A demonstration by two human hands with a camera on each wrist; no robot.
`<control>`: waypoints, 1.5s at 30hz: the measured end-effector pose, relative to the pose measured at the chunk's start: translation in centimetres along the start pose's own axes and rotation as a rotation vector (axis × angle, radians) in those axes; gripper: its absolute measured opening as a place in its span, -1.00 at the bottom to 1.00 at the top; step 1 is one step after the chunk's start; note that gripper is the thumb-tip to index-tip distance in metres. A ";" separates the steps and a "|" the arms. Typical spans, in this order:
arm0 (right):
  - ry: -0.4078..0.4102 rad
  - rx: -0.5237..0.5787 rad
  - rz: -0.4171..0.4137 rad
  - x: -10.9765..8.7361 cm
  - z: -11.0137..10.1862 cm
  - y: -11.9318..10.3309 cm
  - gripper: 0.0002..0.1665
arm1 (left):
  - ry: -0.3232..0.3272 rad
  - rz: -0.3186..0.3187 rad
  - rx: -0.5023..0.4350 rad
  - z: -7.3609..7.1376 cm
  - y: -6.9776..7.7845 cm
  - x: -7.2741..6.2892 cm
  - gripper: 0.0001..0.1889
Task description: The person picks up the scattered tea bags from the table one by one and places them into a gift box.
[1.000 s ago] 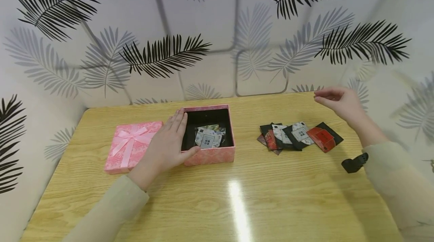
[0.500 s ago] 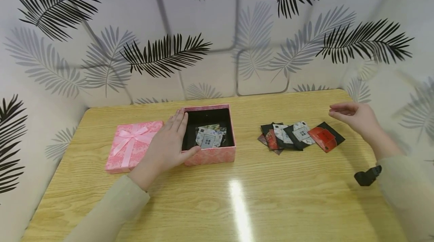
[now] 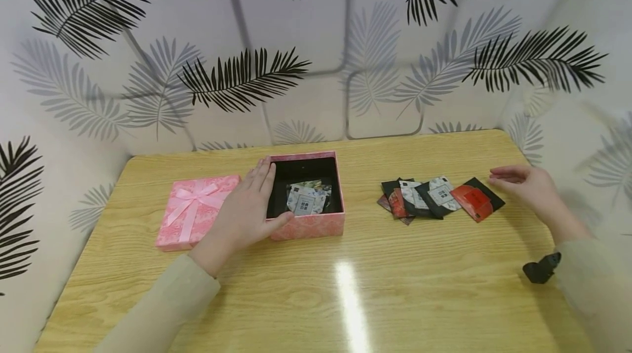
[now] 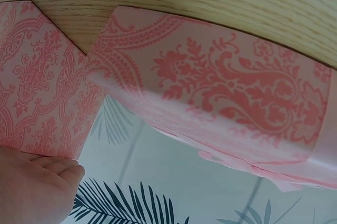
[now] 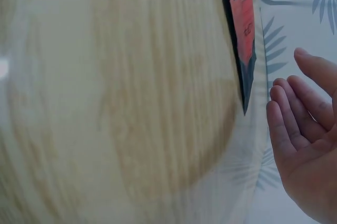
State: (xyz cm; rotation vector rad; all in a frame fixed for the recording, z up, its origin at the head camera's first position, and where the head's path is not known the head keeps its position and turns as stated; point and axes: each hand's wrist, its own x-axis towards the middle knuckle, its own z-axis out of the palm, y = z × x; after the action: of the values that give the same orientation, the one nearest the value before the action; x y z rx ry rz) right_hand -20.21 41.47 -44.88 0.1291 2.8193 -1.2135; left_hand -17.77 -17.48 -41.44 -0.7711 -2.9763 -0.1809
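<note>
My left hand [image 3: 247, 199] rests along the left rim of an open pink patterned box [image 3: 308, 227], fingers straight and thumb over the front edge. Inside the box's black interior lie several small packets [image 3: 305, 200], a white patterned one on top. My right hand [image 3: 524, 185] hovers at the right, holding nothing, its fingers loosely bent. Just left of its fingertips lies a red and black packet [image 3: 477, 201]; the right wrist view shows a gap between that packet [image 5: 244, 29] and the fingers. Further left, several black, white and red packets [image 3: 415, 199] overlap in a row on the table.
The pink box lid [image 3: 197, 211] with a ribbon bow lies left of the box, under my left forearm in the head view. A leaf-patterned curtain [image 3: 316, 56] stands behind the wooden table [image 3: 405, 287]. A black wrist camera [image 3: 542, 268] sits at my right sleeve.
My right hand has come down and to the right, from above the red packet to beside its right corner. The left hand, box and packets stay put.
</note>
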 end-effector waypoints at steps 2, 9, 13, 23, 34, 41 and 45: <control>-0.008 -0.014 0.010 0.0 0.1 0.4 -0.33 | 0.003 0.002 -0.001 0.0 0.0 0.0 0.14; -0.042 0.001 0.013 0.2 0.6 1.4 -0.27 | 0.000 0.007 0.003 -0.1 -0.1 0.1 0.13; -0.053 0.014 0.022 0.1 0.9 1.2 -0.22 | -0.003 0.002 -0.004 -0.1 0.0 0.0 0.13; -0.013 -0.184 -0.032 -0.3 1.9 0.4 -0.15 | 0.005 0.000 -0.004 0.0 -0.1 0.1 0.13; -0.036 -0.305 -0.092 -0.3 2.3 -0.7 -0.14 | 0.011 0.004 -0.009 0.2 -0.2 0.0 0.13; -0.050 -0.280 -0.034 -0.3 2.4 -0.8 -0.10 | 0.018 0.010 -0.009 0.3 -0.3 0.0 0.13; -0.046 -0.267 -0.032 -0.2 2.5 -0.8 -0.13 | 0.020 0.010 -0.011 0.3 -0.3 0.0 0.13</control>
State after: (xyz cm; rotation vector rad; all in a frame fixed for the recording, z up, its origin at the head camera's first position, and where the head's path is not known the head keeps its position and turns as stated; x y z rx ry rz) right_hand -20.00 39.13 -45.99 0.0403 2.9188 -0.8210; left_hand -17.94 -17.67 -41.74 -0.7807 -2.9548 -0.2029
